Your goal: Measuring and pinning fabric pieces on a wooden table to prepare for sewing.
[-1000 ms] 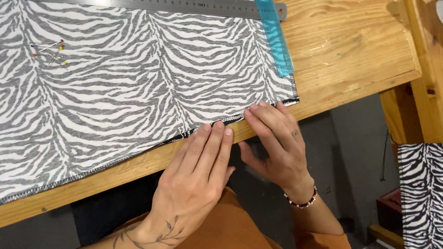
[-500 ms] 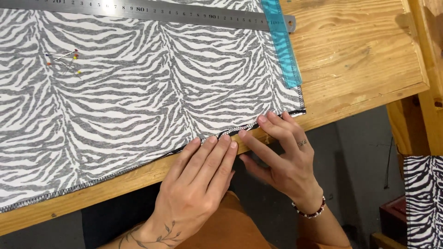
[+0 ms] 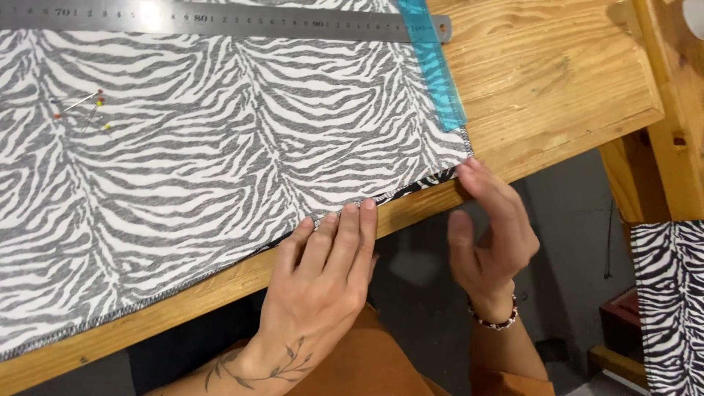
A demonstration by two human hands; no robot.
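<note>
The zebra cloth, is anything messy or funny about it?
Nothing is torn or spilled. The zebra cloth lies mostly flat, but its near edge by the right hand is folded over along the table edge. A few pins lie loose on it.
</note>
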